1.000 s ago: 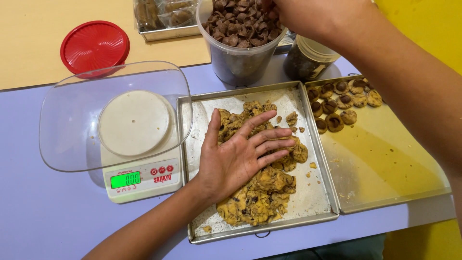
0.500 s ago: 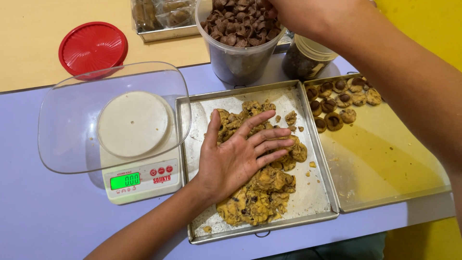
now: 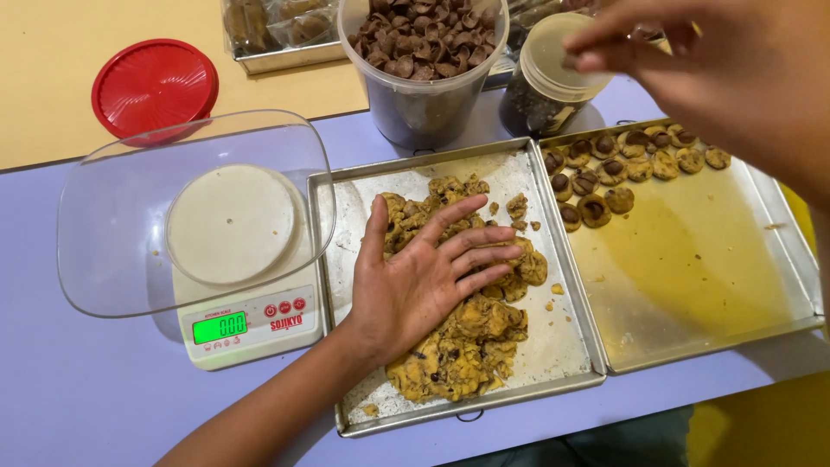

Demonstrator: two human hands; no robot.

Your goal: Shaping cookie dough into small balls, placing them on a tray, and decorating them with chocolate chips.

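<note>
My left hand (image 3: 424,277) lies flat, fingers spread, pressing on a lumpy mass of cookie dough (image 3: 467,346) with dark chips in a metal tray (image 3: 566,346). My right hand (image 3: 718,69) hovers at the upper right, its fingertips pinched together just above a small jar (image 3: 549,86) with a pale lid. Whether something small sits between those fingertips I cannot tell. Below it, a second greased metal tray (image 3: 709,259) holds several small round cookies (image 3: 605,173) with dark centres along its far left corner.
A clear tub of brown chocolate pieces (image 3: 424,52) stands behind the dough tray. At the left, a clear plastic bowl (image 3: 112,233) rests on a white kitchen scale (image 3: 246,324). A red lid (image 3: 154,85) and a tray of bagged goods (image 3: 277,26) sit at the back.
My right hand has drawn back from the top edge into view, now pinched over the small jar. My left hand has stayed flat on the dough.
</note>
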